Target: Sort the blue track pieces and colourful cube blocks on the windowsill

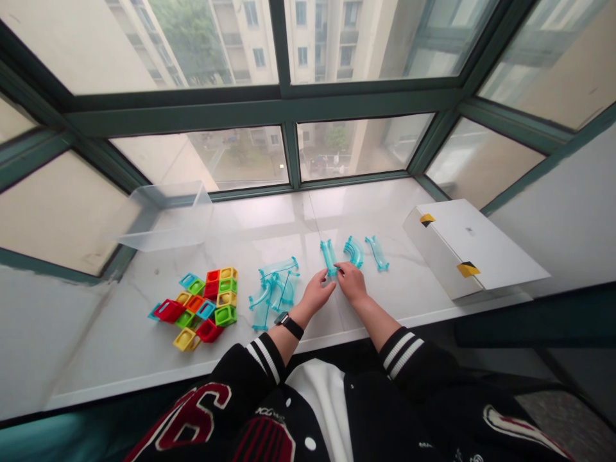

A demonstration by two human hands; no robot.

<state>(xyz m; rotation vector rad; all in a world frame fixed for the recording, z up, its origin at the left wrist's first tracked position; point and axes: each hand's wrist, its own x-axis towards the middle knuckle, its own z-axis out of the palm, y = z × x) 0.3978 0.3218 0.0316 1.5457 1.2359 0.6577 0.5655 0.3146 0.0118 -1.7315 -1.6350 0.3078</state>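
In the head view, a straight translucent blue track piece (328,252) lies lengthwise on the white sill, possibly stacked with others. My left hand (316,292), wearing a dark watch on its wrist, has its fingertips and thumb about the near end of this piece. From the other side, the curled fingers of my right hand (351,281) grip the same end, which they partly hide. Just beyond my right hand sit curved blue track pieces (355,250), nested together. Further right is another straight blue track piece (378,253). A loose heap of blue track pieces (279,289) lies left of my left hand.
Red, yellow, green, blue and orange hollow blocks (197,307) are bunched at the left. Behind them stands a clear plastic bin (168,224). A white box (476,244) with yellow-and-black tape pieces occupies the right side. Green-framed windows (289,151) border the sill (283,221).
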